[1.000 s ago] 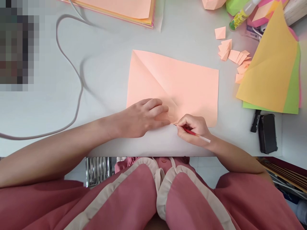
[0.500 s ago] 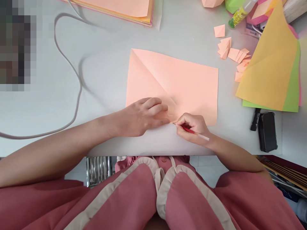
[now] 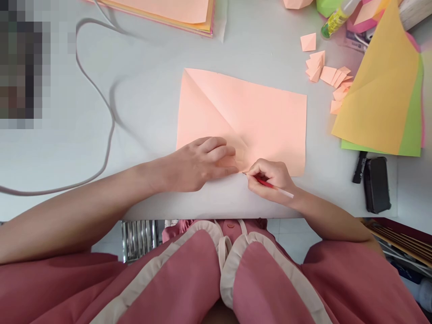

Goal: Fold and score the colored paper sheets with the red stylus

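A sheet of peach paper (image 3: 270, 119) with a diagonal crease lies on the desk before me. Across its lower left part rests my left hand (image 3: 199, 165), palm down, the fingers a little bent and apart, pressing on the sheet near its front edge. My right hand (image 3: 270, 180) pinches a slim red pen (image 3: 265, 183) with a pale rear end. The pen's dark tip meets the front edge of the paper, just beside my left fingertips. Small folded peach paper pieces (image 3: 328, 75) lie farther right.
At the right are yellow and green sheets (image 3: 378, 99), a glue stick (image 3: 334, 23), a black marker (image 3: 359, 167) and a black phone (image 3: 377, 184). A stack of coloured paper (image 3: 168, 10) lies at the back. A white cable (image 3: 110, 112) curves across the left side.
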The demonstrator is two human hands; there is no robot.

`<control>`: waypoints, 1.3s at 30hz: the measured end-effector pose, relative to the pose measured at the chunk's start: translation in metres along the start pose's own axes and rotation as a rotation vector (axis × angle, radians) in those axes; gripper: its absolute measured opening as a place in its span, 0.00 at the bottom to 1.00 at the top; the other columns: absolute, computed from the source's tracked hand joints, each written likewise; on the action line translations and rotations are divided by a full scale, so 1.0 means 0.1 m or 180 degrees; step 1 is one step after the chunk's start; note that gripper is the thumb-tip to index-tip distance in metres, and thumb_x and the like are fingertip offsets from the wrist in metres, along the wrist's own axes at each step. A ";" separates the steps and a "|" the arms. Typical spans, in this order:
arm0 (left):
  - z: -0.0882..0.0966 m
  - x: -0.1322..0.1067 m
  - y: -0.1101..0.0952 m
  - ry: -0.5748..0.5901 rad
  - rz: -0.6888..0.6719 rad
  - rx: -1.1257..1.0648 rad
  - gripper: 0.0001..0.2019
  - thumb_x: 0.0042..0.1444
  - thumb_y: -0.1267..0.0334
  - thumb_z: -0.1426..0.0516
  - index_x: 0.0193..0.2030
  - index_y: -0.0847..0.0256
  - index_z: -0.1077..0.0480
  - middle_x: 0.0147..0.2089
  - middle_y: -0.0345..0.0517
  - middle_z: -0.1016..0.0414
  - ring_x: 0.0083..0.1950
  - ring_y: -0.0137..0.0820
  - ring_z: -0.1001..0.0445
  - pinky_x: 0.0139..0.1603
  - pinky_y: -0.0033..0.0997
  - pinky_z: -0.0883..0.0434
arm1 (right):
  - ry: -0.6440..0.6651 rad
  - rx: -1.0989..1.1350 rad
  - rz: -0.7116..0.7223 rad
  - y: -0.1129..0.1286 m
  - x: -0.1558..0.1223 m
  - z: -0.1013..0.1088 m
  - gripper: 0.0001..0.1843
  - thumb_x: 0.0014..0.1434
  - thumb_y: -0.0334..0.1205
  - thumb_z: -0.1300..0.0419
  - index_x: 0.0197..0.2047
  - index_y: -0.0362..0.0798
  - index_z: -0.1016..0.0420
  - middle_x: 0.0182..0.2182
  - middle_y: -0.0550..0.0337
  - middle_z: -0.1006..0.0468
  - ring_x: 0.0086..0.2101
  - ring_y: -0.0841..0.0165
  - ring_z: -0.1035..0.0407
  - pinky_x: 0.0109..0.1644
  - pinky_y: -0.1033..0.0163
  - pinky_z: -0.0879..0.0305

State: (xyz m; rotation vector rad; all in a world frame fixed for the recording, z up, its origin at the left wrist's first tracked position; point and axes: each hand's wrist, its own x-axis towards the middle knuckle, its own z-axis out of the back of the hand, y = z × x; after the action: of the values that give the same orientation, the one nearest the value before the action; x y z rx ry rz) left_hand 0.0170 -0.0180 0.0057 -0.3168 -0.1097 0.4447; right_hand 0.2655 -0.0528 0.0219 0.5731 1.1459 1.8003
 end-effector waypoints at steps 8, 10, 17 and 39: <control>-0.01 -0.01 0.05 -0.0225 -0.0108 -0.0188 0.31 0.54 0.80 0.54 0.61 0.50 0.35 0.61 0.48 0.37 0.63 0.44 0.44 0.62 0.49 0.37 | 0.0050 0.0087 -0.0034 0.00 -0.01 0.00 0.07 0.50 0.28 0.44 0.25 0.48 0.37 0.19 0.70 0.37 0.19 0.79 0.44 0.22 0.71 0.46; 0.00 0.02 0.07 -0.0293 -0.0073 -0.0430 0.28 0.56 0.80 0.54 0.58 0.52 0.32 0.60 0.50 0.35 0.62 0.43 0.43 0.61 0.50 0.37 | 0.0022 0.0265 -0.0165 -0.02 0.00 0.00 0.07 0.51 0.29 0.43 0.25 0.48 0.37 0.20 0.69 0.35 0.19 0.79 0.42 0.21 0.71 0.46; 0.03 0.06 0.19 -0.1140 0.0164 -0.1702 0.12 0.64 0.68 0.52 0.41 0.56 0.27 0.44 0.49 0.26 0.46 0.33 0.27 0.44 0.36 0.27 | -0.0886 0.1185 -0.0102 -0.12 0.17 0.21 0.10 0.59 0.45 0.39 0.33 0.50 0.35 0.25 0.66 0.28 0.17 0.78 0.41 0.19 0.69 0.41; -0.11 0.10 0.11 -0.1085 0.1175 -0.0416 0.09 0.56 0.55 0.43 0.34 0.58 0.31 0.44 0.47 0.34 0.47 0.39 0.35 0.52 0.47 0.35 | -0.1651 -0.1652 0.1033 -0.39 0.24 0.58 0.11 0.62 0.38 0.45 0.47 0.48 0.27 0.32 0.55 0.23 0.32 0.67 0.28 0.39 0.60 0.28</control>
State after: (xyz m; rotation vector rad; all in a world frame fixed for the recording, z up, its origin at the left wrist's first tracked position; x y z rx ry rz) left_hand 0.0238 -0.0069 -0.0075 -0.3891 -0.4182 0.8585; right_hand 0.3142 0.0015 0.0126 0.8725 0.2268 1.9559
